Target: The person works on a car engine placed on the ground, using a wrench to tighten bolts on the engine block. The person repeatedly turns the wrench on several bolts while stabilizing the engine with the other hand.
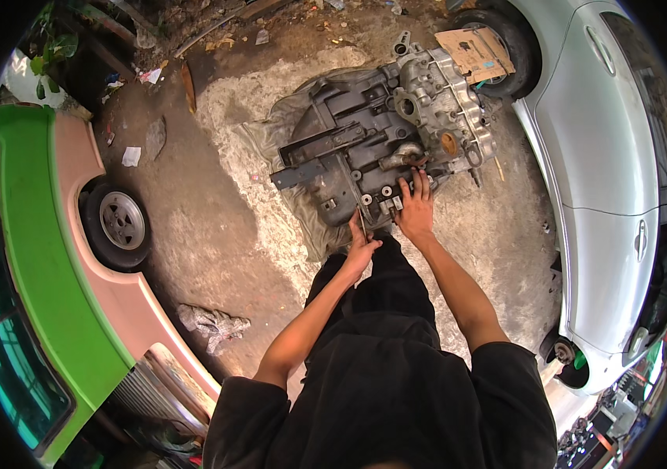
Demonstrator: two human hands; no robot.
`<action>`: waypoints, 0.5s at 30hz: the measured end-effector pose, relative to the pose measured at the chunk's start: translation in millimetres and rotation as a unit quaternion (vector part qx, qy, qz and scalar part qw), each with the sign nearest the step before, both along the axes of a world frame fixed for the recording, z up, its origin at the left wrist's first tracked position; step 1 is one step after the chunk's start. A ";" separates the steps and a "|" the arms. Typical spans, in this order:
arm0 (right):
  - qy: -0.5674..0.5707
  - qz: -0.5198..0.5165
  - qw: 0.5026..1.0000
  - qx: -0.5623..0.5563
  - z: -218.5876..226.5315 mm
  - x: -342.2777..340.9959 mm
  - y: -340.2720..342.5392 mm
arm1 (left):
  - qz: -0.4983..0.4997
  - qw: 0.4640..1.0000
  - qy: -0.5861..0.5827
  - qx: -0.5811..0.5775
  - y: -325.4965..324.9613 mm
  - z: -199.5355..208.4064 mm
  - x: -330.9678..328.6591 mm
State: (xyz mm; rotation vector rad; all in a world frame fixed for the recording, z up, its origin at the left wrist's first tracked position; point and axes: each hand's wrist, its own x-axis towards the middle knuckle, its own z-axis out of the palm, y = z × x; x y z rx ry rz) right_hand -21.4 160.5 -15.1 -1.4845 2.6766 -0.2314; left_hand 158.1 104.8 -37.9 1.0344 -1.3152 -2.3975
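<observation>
A large, dirty metal engine [341, 144] lies on a crumpled grey-green cloth [298, 215] in front of my feet. Its lighter aluminium end, with ports and bolt holes, faces right. My right hand [418, 209] lies on the near side of the engine, fingers stretched forward beside a rusty, curved pipe. At the engine's near edge, my left hand [361, 252] is closed around something thin, mostly hidden by the fingers. The left index finger points up along the engine's edge.
A green and pink vehicle [21, 180] stands on the left, a silver car [595, 164] on the right. Cardboard [476, 55] leans against the silver car's wheel. A crumpled rag [212, 324] lies on the floor at left, and litter is scattered at the back.
</observation>
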 end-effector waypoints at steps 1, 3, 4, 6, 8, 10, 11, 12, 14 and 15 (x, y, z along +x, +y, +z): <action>-0.001 0.000 1.000 -0.005 -0.2 0.2 0.0 | 0.002 1.000 -0.007 0.005 1.3 -2.2 -1.0; -0.008 -0.003 1.000 -0.008 0.0 0.0 -0.4 | 0.021 1.000 -0.001 0.001 3.7 -5.9 -2.9; -0.010 -0.003 1.000 -0.006 0.2 -0.1 -0.7 | 0.036 0.999 0.012 -0.009 4.7 -6.2 -4.0; -0.013 -0.003 1.000 -0.008 0.9 -0.2 -0.8 | 0.049 0.997 0.004 -0.061 3.7 -1.9 -4.2; -0.016 -0.002 1.000 -0.015 1.4 0.6 -1.0 | 0.039 0.992 -0.052 -0.106 -2.7 8.9 -4.1; -0.017 -0.003 1.000 -0.007 1.8 0.6 -0.8 | 0.007 0.988 -0.099 -0.121 -10.0 27.0 5.7; -0.015 -0.005 1.000 0.001 1.6 0.6 -0.9 | -0.005 0.988 -0.111 -0.111 -15.5 35.8 9.7; -0.016 -0.007 1.000 0.000 1.8 0.7 0.0 | 0.019 0.987 -0.105 -0.122 -22.5 42.6 9.0; -0.013 -0.005 1.000 -0.014 1.6 1.0 -0.1 | 0.082 0.986 -0.069 -0.130 -38.5 50.0 6.0; -0.013 -0.001 1.000 -0.017 1.7 0.4 -0.2 | 0.097 0.975 -0.052 -0.195 -47.4 50.3 3.5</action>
